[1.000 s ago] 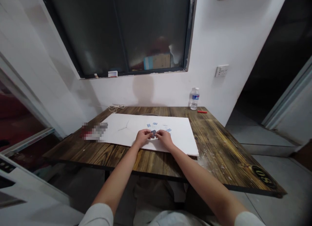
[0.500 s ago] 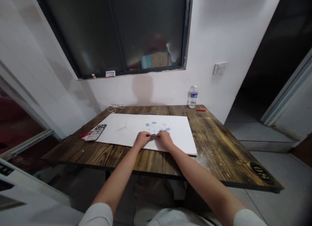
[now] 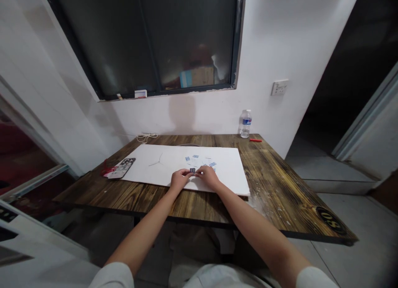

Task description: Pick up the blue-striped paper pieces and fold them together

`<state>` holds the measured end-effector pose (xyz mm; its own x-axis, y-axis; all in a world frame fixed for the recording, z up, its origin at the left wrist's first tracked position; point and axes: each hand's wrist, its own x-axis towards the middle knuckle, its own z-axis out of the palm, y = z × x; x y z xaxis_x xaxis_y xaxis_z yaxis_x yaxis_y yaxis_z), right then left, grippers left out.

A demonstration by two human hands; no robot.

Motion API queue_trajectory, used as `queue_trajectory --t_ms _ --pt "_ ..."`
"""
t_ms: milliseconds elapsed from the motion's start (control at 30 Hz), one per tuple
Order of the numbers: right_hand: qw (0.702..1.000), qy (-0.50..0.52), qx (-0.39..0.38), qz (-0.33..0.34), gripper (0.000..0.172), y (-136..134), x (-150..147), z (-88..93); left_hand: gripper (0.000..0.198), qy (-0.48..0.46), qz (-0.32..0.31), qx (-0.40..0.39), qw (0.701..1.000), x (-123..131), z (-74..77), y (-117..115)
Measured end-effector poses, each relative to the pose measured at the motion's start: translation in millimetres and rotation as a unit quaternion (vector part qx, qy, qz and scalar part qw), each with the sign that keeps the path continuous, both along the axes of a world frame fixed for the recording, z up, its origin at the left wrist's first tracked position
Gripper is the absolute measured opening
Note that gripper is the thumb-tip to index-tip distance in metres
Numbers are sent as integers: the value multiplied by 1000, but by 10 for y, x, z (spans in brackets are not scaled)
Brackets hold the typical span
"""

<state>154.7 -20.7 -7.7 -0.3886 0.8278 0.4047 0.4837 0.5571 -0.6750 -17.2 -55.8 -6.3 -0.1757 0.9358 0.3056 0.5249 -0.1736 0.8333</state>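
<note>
On the white board [image 3: 230,176], blue-printed pieces [image 3: 195,156] are laid out, while one dark piece [image 3: 192,170], not yet released, is pinched by the left hand [image 3: 179,180] and the right hand [image 3: 209,177].

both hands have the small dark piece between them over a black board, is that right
The board is white, not black, as the head view shows; the left hand and right hand do have the small dark piece between them over it.

Dark piece [image 3: 192,170] partly covered by fingers [image 3: 185,172], window [image 3: 186,31] cut off above.
</note>
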Motion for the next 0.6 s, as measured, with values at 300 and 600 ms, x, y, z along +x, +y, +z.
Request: queue_trajectory --t_ms 300,600 --pt "991 11 -26 -128 13 250 574 205 33 -108 31 0 994 -142 -61 -36" --pt "961 -206 -85 -162 30 257 745 139 44 -133 59 -13 989 -179 16 -41"
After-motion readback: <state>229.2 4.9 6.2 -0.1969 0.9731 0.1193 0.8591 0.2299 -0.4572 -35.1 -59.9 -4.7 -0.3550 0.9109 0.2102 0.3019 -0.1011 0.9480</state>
